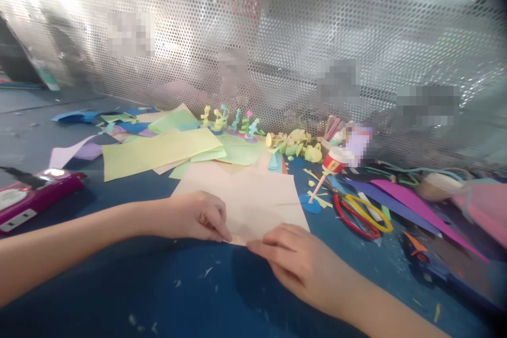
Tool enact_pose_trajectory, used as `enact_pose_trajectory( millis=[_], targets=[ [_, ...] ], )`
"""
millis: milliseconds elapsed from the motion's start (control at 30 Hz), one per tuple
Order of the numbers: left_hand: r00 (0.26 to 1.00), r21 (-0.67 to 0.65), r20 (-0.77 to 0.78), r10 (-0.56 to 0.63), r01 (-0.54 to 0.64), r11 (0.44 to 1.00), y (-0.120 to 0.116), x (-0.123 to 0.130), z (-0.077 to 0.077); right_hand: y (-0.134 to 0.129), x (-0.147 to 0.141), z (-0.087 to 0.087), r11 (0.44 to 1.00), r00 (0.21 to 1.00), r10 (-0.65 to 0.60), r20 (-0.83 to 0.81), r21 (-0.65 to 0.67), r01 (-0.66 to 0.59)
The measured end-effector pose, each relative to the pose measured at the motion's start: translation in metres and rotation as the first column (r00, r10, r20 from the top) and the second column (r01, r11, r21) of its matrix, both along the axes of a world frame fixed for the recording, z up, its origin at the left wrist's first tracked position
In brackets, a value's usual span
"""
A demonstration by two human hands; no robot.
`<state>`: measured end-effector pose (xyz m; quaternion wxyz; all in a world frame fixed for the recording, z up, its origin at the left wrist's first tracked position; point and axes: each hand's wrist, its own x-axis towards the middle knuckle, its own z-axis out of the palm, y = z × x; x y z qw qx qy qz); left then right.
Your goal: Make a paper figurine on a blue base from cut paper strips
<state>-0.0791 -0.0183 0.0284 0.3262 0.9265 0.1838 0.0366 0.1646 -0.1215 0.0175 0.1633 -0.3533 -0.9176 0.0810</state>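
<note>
A pale cream sheet of paper lies on the dark blue table. Its near edge is folded up in a narrow strip. My left hand pinches this edge at its left part, with the fingers curled. Just to the right, my right hand presses on the same edge with its fingers together, and a short stretch of the fold shows between both hands. Behind the sheet lie a yellow-green sheet and a light green sheet.
Red-handled scissors and yellow-handled scissors lie right, near a glue pot and a blue disc. Small paper curls stand at the back. A magenta power strip is far left; a glue gun lies far right.
</note>
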Motion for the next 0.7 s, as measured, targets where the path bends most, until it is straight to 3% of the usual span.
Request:
enact_pose_trajectory(
  millis=[233,500,700],
  targets=[
    [1.000,0.025,0.006,0.026,-0.026,0.999,-0.001,-0.006,0.000,0.006,-0.006,-0.009,0.996,0.997,0.012,-0.081,-0.085,-0.019],
    [0.999,-0.047,-0.016,0.029,-0.029,0.998,0.001,-0.014,0.001,0.005,-0.007,-0.011,0.994,0.995,-0.012,-0.104,-0.111,0.000],
    [1.000,0.031,-0.020,-0.013,0.014,0.999,-0.001,-0.015,0.001,0.006,-0.007,-0.010,0.993,0.997,-0.002,-0.076,-0.116,-0.007]
  ],
)
